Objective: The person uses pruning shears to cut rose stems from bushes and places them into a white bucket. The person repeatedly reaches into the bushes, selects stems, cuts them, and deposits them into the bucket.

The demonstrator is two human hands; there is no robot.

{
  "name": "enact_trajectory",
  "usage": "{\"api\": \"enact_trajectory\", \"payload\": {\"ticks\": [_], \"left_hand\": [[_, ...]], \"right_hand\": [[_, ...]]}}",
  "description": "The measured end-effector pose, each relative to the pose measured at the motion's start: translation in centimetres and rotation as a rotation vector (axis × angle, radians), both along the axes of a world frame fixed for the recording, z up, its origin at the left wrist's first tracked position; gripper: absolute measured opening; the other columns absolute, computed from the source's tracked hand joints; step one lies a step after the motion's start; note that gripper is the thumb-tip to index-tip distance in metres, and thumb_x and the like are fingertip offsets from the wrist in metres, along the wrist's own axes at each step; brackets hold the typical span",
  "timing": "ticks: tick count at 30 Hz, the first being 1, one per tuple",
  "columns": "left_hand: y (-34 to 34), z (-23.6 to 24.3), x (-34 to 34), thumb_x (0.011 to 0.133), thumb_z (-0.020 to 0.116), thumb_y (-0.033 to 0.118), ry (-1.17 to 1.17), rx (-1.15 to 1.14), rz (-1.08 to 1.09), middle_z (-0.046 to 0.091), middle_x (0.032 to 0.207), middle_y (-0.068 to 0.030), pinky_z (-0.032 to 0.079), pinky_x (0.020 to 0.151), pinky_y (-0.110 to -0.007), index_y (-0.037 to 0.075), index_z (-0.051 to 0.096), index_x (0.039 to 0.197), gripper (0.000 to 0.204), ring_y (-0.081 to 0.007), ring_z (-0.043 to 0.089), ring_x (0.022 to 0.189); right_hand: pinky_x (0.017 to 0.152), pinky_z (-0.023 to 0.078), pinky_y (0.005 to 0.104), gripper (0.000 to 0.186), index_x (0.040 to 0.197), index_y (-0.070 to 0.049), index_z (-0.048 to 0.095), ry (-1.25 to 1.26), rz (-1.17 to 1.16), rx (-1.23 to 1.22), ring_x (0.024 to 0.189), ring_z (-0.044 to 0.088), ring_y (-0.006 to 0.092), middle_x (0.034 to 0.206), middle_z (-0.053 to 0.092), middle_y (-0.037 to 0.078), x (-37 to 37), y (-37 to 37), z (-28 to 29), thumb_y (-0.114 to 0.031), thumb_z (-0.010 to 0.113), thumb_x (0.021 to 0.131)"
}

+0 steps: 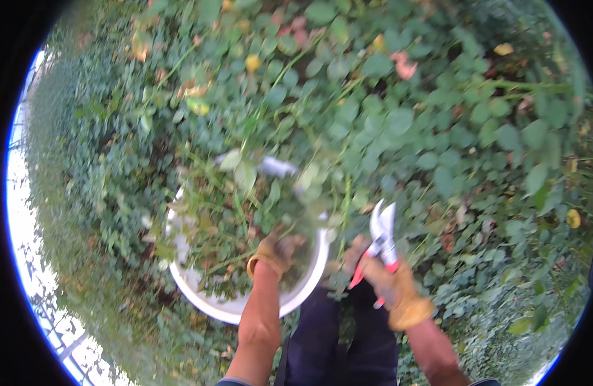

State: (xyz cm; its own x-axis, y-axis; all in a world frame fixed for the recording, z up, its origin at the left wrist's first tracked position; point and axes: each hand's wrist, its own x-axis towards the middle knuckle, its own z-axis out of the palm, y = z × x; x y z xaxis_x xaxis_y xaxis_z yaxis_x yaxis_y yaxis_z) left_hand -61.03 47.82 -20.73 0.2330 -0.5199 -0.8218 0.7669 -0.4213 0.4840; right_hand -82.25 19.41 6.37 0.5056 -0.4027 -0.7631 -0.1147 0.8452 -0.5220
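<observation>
My right hand [390, 283], in a tan work glove, is wrapped round a pair of pruning shears [382, 238] with red handles. Their bare metal blades point up and away from me and stand slightly apart. My left hand [277, 251], also gloved, reaches down into a white round bucket [319, 257]. Leafy cuttings [225, 238] heap up inside it, some poking over the far rim. Around the left fingers everything is blurred and leafy, so whether they grip a stem does not show.
Dense green rose-like bushes [399, 122] surround me, with long stems and some yellow or brown leaves. My dark-trousered legs [341, 341] stand close behind the bucket, to its right. A wire fence [65, 350] runs along the far left edge against bright light.
</observation>
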Motion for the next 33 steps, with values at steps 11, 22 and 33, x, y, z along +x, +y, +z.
{"api": "enact_trajectory", "payload": {"ticks": [11, 22, 33], "left_hand": [[-0.5, 10.9, -0.8, 0.115, 0.068, 0.034, 0.445, 0.148, 0.225, 0.066, 0.084, -0.0076, 0.062, 0.063, -0.036, 0.001, 0.068, 0.121, 0.034, -0.0203, 0.067, 0.071], [1.9, 12.0, 3.6, 0.103, 0.077, 0.027, -0.223, 0.238, 0.565, 0.055, 0.071, 0.0007, 0.042, 0.050, -0.028, 0.013, 0.063, 0.087, 0.026, -0.0136, 0.055, 0.059], [3.5, -0.8, 8.6, 0.106, 0.069, 0.022, -0.102, 0.597, 0.450, 0.047, 0.062, 0.0023, 0.031, 0.044, -0.031, 0.007, 0.068, 0.091, 0.021, -0.0131, 0.044, 0.049]], "right_hand": [[0.121, 0.057, 0.0490, 0.057, 0.160, 0.006, 0.051, -0.111, 0.051, 0.228, 0.140, 0.068, 0.0309, 0.149, 0.067, 0.022, -2.5, 3.1, -0.5, -0.018, 0.070, 0.112], [0.114, 0.061, 0.0512, 0.060, 0.159, 0.004, 0.056, 0.037, 0.134, 0.185, 0.126, 0.076, 0.0335, 0.138, 0.074, 0.020, -4.6, 3.9, 2.3, -0.024, 0.076, 0.110], [0.127, 0.052, 0.0445, 0.065, 0.166, 0.005, 0.047, 0.113, 0.243, 0.304, 0.145, 0.064, 0.0289, 0.155, 0.064, 0.021, -3.3, 5.9, 0.0, -0.026, 0.071, 0.114]]}}
